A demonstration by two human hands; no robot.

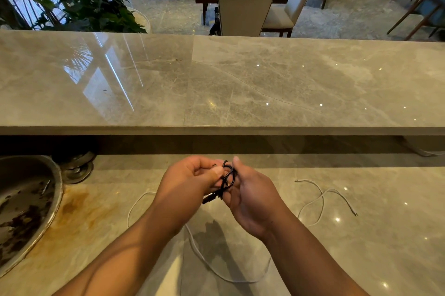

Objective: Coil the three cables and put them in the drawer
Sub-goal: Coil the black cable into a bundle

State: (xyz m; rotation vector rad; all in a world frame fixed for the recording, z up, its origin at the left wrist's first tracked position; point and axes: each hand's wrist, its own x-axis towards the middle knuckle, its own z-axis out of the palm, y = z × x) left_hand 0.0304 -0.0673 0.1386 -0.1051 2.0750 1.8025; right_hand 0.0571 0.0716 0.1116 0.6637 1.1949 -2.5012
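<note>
Black cable point(228, 176), bunched in small loops, is held above the middle of the bench point(361, 247). Left hand point(190, 180) pinches the loops, thumb on top. Right hand point(250, 197) has its fingers curled round them. White cable point(322, 199) lies loose toward the right edge. Second white cable point(199, 254) trails under both forearms toward the near edge. Stained sink point(24, 199) sits at the left edge.

Two bare forearms reach in from 7 and 5 o'clock, hands meeting knuckle to knuckle. The left hand point(190, 180) pinches a black cable point(228, 175) under its thumb; the right hand point(250, 199) curls round the same coil, forefinger toward 12 o'clock.
</note>
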